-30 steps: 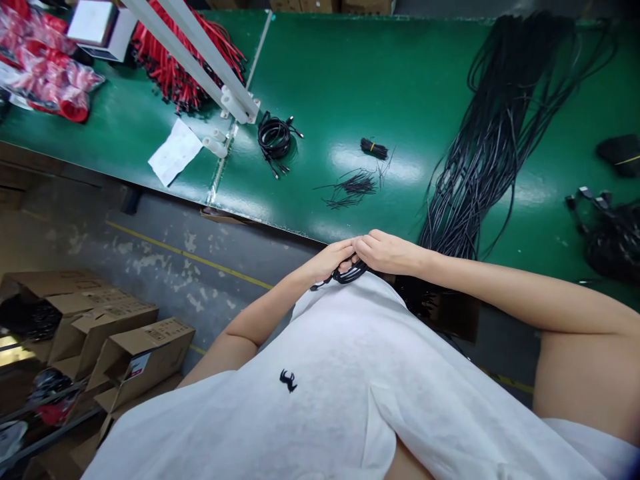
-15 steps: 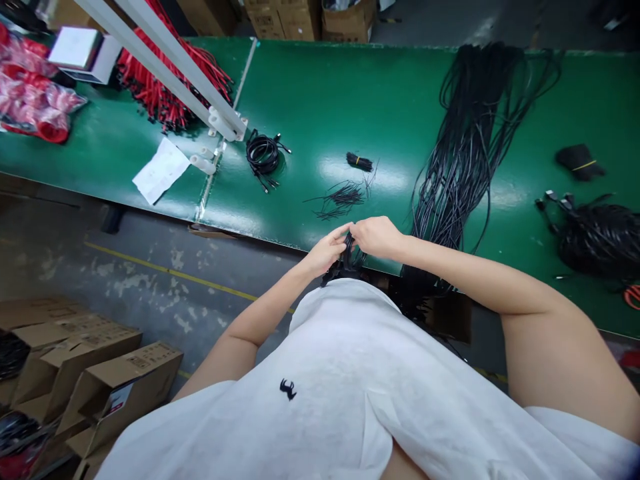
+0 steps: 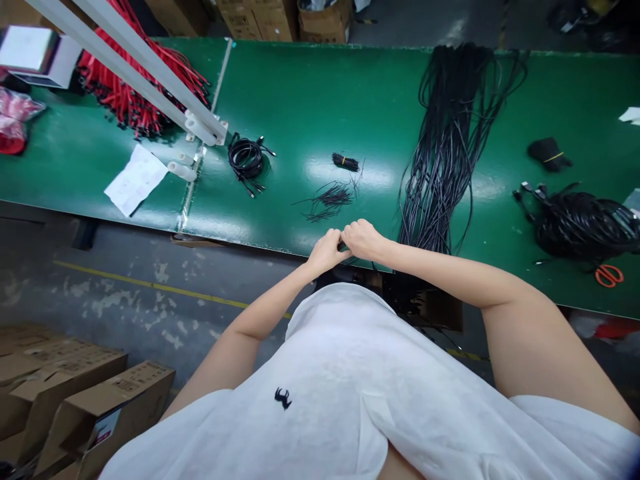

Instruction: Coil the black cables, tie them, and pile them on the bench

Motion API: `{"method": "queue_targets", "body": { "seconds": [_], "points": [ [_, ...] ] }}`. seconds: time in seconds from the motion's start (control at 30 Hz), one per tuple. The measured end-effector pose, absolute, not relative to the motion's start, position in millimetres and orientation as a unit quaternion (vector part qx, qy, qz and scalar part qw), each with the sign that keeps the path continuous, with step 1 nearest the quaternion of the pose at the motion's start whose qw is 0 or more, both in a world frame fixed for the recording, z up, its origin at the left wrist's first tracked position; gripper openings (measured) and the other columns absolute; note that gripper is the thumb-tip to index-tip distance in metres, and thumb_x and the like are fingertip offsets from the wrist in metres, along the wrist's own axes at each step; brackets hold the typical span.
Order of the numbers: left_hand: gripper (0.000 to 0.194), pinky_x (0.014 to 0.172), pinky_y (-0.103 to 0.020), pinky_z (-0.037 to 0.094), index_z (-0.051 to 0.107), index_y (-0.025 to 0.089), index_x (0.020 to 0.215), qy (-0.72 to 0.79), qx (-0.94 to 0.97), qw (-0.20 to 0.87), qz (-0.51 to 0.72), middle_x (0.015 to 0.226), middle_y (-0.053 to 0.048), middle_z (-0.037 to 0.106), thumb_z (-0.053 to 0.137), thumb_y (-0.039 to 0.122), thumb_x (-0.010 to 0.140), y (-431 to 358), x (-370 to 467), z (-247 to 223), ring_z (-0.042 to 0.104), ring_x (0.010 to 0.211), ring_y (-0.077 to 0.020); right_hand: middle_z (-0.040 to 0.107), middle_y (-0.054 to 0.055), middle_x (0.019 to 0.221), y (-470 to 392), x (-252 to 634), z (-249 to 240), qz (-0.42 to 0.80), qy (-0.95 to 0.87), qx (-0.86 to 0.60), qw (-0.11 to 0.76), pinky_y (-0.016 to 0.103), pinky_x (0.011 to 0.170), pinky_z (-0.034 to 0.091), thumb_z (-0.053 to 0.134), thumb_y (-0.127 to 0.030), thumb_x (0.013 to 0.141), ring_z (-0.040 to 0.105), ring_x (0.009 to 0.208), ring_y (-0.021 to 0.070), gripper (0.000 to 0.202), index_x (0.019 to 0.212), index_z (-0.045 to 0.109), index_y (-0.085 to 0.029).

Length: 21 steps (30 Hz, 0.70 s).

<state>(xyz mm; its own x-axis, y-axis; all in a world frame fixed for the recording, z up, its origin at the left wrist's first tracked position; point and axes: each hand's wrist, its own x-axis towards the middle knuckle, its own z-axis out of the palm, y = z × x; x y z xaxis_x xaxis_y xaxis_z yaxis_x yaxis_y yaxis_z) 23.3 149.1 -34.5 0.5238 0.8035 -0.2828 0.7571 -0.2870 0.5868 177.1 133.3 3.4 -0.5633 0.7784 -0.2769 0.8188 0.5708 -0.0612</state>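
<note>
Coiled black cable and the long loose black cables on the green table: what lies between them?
The head view shows a banded black bundle and a loose pile of thin black strands.

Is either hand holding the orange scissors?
No, the scissors lie on the table, apart from the left hand and right hand.

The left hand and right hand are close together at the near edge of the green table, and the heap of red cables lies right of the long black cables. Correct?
Not quite: the heap of red cables lies left of the long black cables, as the head view shows. The left hand and right hand are close together at the near edge of the green table.
</note>
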Motion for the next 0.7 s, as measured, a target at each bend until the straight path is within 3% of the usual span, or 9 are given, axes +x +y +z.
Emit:
{"method": "queue_targets", "body": {
  "seconds": [0.13,0.23,0.33,0.47,0.57,0.7],
  "points": [
    [0.021,0.074,-0.031,0.049,0.056,0.015,0.1,0.438,0.666,0.603,0.041,0.09,-0.004,0.065,0.062,0.027,0.084,133.1,19.7,-39.3,0.064,0.08,-0.0173,0.064,0.02,0.092,131.0,179.1,-8.9,-0.098,0.876,0.453,0.13,0.035,0.067,0.028,0.04,-0.013,0.091,0.056,0.084,0.0265,0.027,0.096,0.065,-0.004],
    [0.018,0.083,-0.033,0.052,0.062,0.015,0.101,0.312,0.659,0.683,0.041,0.101,-0.009,0.07,0.06,0.02,0.084,123.7,16.5,-35.1,0.068,0.092,-0.0184,0.064,0.019,0.092,131.1,179.5,-14.6,-0.09,0.872,0.463,0.131,0.035,0.066,0.026,0.038,-0.008,0.091,0.054,0.082,0.0245,0.029,0.097,0.065,-0.004],
    [0.014,0.096,-0.04,0.048,0.067,0.018,0.09,0.299,0.787,0.535,0.073,0.1,-0.009,0.071,0.053,0.016,0.087,126.6,6.4,-24.9,0.065,0.102,-0.0216,0.063,0.016,0.089,131.0,184.3,-14.9,-0.072,0.895,0.427,0.105,0.034,0.064,0.023,0.035,-0.006,0.093,0.052,0.079,0.0222,0.03,0.095,0.065,-0.006],
    [0.026,0.111,-0.048,0.036,0.063,0.018,0.111,0.333,0.887,0.302,0.107,0.124,-0.013,0.064,0.063,0.02,0.085,141.5,-9.9,-11.3,0.052,0.124,-0.0282,0.061,0.011,0.084,126.9,198.2,-8.4,-0.025,0.948,0.317,0.022,0.034,0.064,0.02,0.028,-0.014,0.101,0.047,0.074,0.019,0.035,0.094,0.063,-0.011],
    [0.042,0.108,-0.046,0.038,0.058,0.016,0.123,0.326,0.904,0.265,0.077,0.13,-0.015,0.059,0.068,0.026,0.083,146.3,-10.7,-7.4,0.05,0.126,-0.0297,0.058,0.007,0.079,119.6,202.7,-3.1,-0.011,0.968,0.25,-0.023,0.033,0.064,0.02,0.023,-0.02,0.105,0.045,0.072,0.0178,0.041,0.091,0.061,-0.013],
    [0.021,0.094,-0.046,0.044,0.069,0.015,0.091,0.34,0.898,0.276,-0.049,0.095,-0.014,0.069,0.059,0.033,0.089,139.0,4.4,-11.7,0.061,0.101,-0.0304,0.062,0.009,0.081,109.1,193.6,-1.2,-0.06,0.963,0.264,0.011,0.033,0.065,0.023,0.028,-0.019,0.103,0.05,0.074,0.0184,0.037,0.09,0.062,-0.012]
  ]
}}
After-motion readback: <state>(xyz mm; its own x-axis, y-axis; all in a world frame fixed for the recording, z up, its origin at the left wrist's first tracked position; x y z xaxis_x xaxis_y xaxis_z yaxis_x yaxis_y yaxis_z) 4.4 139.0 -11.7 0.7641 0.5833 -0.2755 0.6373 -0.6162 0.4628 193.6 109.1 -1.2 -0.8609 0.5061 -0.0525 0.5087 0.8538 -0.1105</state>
